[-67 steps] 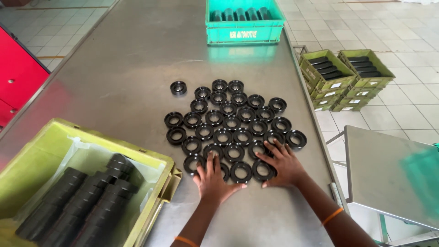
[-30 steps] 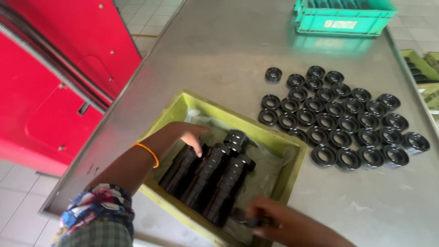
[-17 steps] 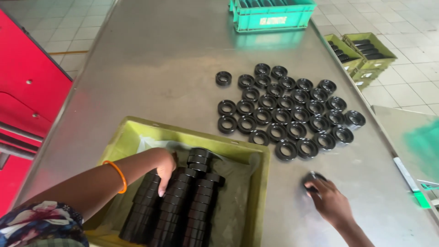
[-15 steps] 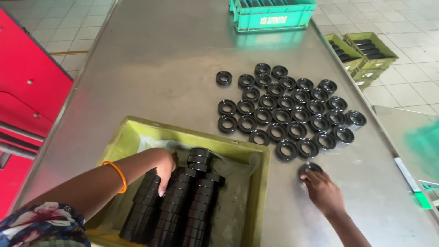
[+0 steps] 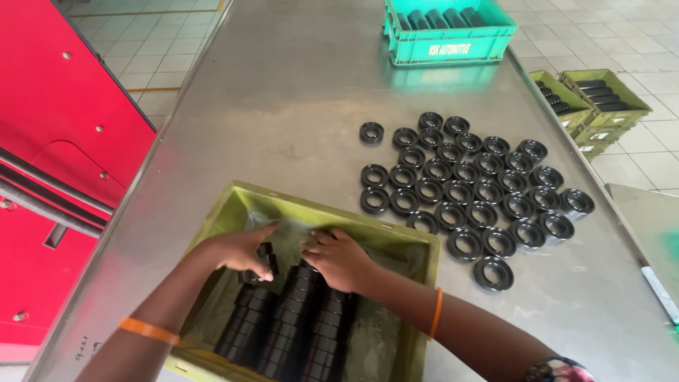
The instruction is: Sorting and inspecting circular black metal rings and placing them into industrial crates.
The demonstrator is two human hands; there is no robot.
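The left hand had its grip closed on one black ring-shaped part, pinched between thumb and curled fingers and lifted a little above the rows below. The right hand lay just beside it, palm down with the fingers bent over the top of the stacked black rings; whether that grip was truly clenched on a ring or only resting on the stack could not be told, since the hand covered the contact. Each wrist carried an orange band.

Both hands were inside an olive-green plastic tray at the near edge of the steel bench. The stacks lay on their sides in about three rows, running toward the person, on a clear plastic liner.

Farther out on the bench, to the right of the tray and apart from it, a cluster of the same black rings lay flat in rough rows, one ring a little off to the left of the rest. At the far end stood a teal crate holding dark parts. Beyond the right edge, olive trays sat stacked on the tiled floor. A red cabinet stood along the left side.
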